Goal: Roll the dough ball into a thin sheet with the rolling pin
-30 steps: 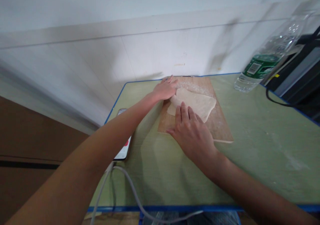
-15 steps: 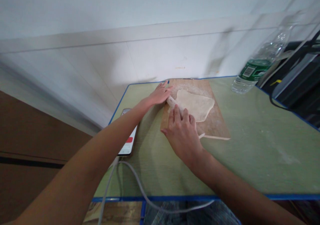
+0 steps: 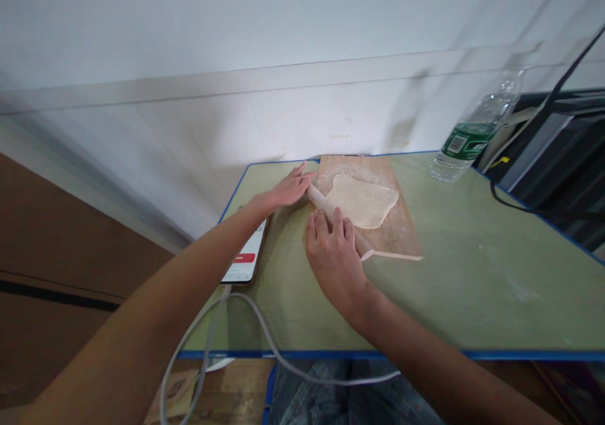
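A pale wooden rolling pin [image 3: 321,202] lies slantwise across the left part of a floured wooden board [image 3: 401,239]. Its far end is under my left hand [image 3: 293,186], whose palm presses on it with the fingers stretched forward. Nearer to me, my right hand [image 3: 333,248] rests over the pin, fingers curved on top of it; the pin's near end sticks out beyond that hand. Just right of the pin, a flat, uneven sheet of dough [image 3: 366,201] is spread on the board. My right hand hides the board's near left corner.
Left of the board lies a phone [image 3: 248,251] with a lit screen, partly under my left forearm. A white cable [image 3: 265,327] loops from it over the table's front edge. A plastic bottle [image 3: 466,141] stands at the back right, beside dark items [image 3: 567,160]. A white wall [image 3: 302,110] rises behind.
The rolling pin and both hands have shifted left on the board, off the dough's left part, so more of the pin shows. The whole view has also shifted slightly.
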Motion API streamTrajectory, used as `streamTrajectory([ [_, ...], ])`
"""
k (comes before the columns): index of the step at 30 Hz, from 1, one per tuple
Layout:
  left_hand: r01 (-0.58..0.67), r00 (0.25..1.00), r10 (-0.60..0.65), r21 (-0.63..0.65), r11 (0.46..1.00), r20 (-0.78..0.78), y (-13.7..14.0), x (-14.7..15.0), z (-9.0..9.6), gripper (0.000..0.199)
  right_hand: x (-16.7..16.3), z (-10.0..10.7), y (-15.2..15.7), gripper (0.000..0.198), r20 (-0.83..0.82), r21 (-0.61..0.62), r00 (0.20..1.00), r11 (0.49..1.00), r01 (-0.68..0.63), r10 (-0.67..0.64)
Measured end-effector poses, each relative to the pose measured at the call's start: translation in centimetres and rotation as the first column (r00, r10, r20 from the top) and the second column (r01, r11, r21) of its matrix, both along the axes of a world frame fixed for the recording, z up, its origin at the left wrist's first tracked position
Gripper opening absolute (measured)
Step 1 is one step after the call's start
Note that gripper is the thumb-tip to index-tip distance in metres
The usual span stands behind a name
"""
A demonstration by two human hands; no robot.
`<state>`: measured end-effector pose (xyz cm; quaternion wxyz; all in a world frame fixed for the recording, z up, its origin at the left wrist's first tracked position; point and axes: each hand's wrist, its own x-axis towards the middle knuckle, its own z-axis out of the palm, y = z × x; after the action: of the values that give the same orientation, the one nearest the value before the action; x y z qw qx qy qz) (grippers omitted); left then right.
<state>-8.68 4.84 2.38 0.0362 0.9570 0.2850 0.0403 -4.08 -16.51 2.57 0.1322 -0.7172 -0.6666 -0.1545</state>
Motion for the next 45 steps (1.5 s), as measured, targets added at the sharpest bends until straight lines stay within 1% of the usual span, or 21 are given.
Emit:
streamTrajectory([
  [3, 0.016, 0.988, -0.008, 0.046, 0.999, -0.155, -0.2, -2.3, 0.9, 0.05, 0.2, 0.7, -0.7, 0.042, 0.014, -0.016, 0.996, 0.996, -0.085, 0.086],
  [6, 0.076, 0.949, -0.04, 0.104, 0.992, -0.312, -0.6, -4.9, 2.1, 0.046, 1.5, 1.5, -1.2, 0.042, 0.023, -0.103, 0.988, 0.983, -0.152, 0.155],
  [8, 0.13, 0.928, -0.069, 0.145, 0.981, -0.367, -0.8, -6.1, 2.7, 0.043, 2.9, 1.8, -1.4, 0.04, 0.043, -0.136, 0.989, 0.982, -0.135, 0.142],
  [9, 0.158, 0.921, -0.086, 0.162, 0.974, -0.38, -1.0, -6.5, 2.8, 0.042, 3.6, 2.0, -1.4, 0.038, 0.063, -0.137, 0.987, 0.981, -0.137, 0.147],
  [10, 0.182, 0.916, -0.102, 0.176, 0.967, -0.388, -1.1, -6.6, 2.8, 0.041, 4.4, 2.0, -1.4, 0.037, 0.076, -0.143, 0.989, 0.983, -0.113, 0.125],
  [12, 0.205, 0.915, -0.114, 0.203, 0.958, -0.387, -1.5, -6.5, 2.8, 0.04, 5.8, 2.0, -1.4, 0.034, 0.105, -0.14, 0.992, 0.989, -0.052, 0.067],
  [13, 0.208, 0.916, -0.113, 0.214, 0.955, -0.386, -1.8, -6.3, 2.8, 0.04, 6.4, 2.0, -1.5, 0.032, 0.128, -0.145, 0.99, 0.989, -0.04, 0.059],
  [16, 0.22, 0.903, -0.124, 0.196, 0.955, -0.41, -3.0, -5.6, 3.2, 0.038, 8.1, 1.8, -1.7, 0.028, 0.195, -0.165, 0.973, 0.982, -0.093, 0.125],
  [18, 0.216, 0.895, -0.13, 0.159, 0.963, -0.427, -4.1, -5.1, 4.1, 0.035, 9.7, 1.9, -1.7, 0.026, 0.208, -0.185, 0.966, 0.976, -0.112, 0.15],
  [20, 0.194, 0.898, -0.113, 0.152, 0.969, -0.426, -5.6, -4.5, 5.3, 0.034, 11.8, 2.3, -1.4, 0.024, 0.192, -0.184, 0.971, 0.977, -0.109, 0.144],
  [22, 0.172, 0.908, -0.084, 0.183, 0.968, -0.41, -7.1, -3.5, 6.3, 0.034, 14.5, 2.6, -0.9, 0.025, 0.148, -0.162, 0.98, 0.981, -0.107, 0.131],
  [23, 0.165, 0.915, -0.074, 0.199, 0.966, -0.397, -7.9, -2.9, 6.7, 0.034, 15.9, 2.8, -0.5, 0.025, 0.114, -0.156, 0.986, 0.982, -0.103, 0.121],
  [25, 0.146, 0.914, -0.048, 0.217, 0.965, -0.402, -9.1, -1.6, 7.0, 0.034, 18.4, 2.8, 0.4, 0.025, 0.051, -0.169, 0.986, 0.975, -0.147, 0.158],
  [27, 0.125, 0.907, -0.023, 0.216, 0.968, -0.421, -9.9, -0.4, 6.8, 0.035, 20.5, 2.5, 1.3, 0.026, -0.007, -0.195, 0.977, 0.958, -0.211, 0.213],
  [30, 0.109, 0.89, -0.009, 0.194, 0.975, -0.456, -10.3, 0.6, 5.8, 0.041, 22.3, 2.1, 2.4, 0.029, -0.085, -0.238, 0.955, 0.925, -0.296, 0.284],
  [32, 0.12, 0.882, -0.017, 0.188, 0.975, -0.471, -10.2, 0.7, 5.3, 0.045, 22.8, 2.0, 3.1, 0.031, -0.123, -0.257, 0.945, 0.91, -0.324, 0.302],
  [35, 0.161, 0.878, -0.052, 0.193, 0.968, -0.476, -9.8, 0.5, 4.7, 0.05, 23.2, 2.0, 4.1, 0.041, -0.191, -0.284, 0.937, 0.898, -0.337, 0.292],
  [39, 0.251, 0.903, -0.131, 0.253, 0.934, -0.41, -8.8, 0.7, 4.0, 0.051, 22.9, 1.1, 6.1, 0.056, -0.238, -0.238, 0.942, 0.926, -0.294, 0.238],
  [41, 0.264, 0.921, -0.16, 0.269, 0.926, -0.354, -8.0, 1.1, 3.7, 0.051, 22.8, 0.4, 7.4, 0.059, -0.235, -0.271, 0.955, 0.932, -0.241, 0.178],
  [43, 0.234, 0.941, -0.163, 0.223, 0.946, -0.295, -7.2, 1.6, 3.6, 0.052, 22.8, -0.1, 8.6, 0.058, -0.219, -0.352, 0.971, 0.92, -0.174, 0.1],
  [45, 0.189, 0.959, -0.154, 0.134, 0.973, -0.239, -6.3, 2.0, 3.5, 0.053, 22.9, -0.4, 9.8, 0.056, -0.207, -0.42, 0.978, 0.899, -0.126, 0.041],
])
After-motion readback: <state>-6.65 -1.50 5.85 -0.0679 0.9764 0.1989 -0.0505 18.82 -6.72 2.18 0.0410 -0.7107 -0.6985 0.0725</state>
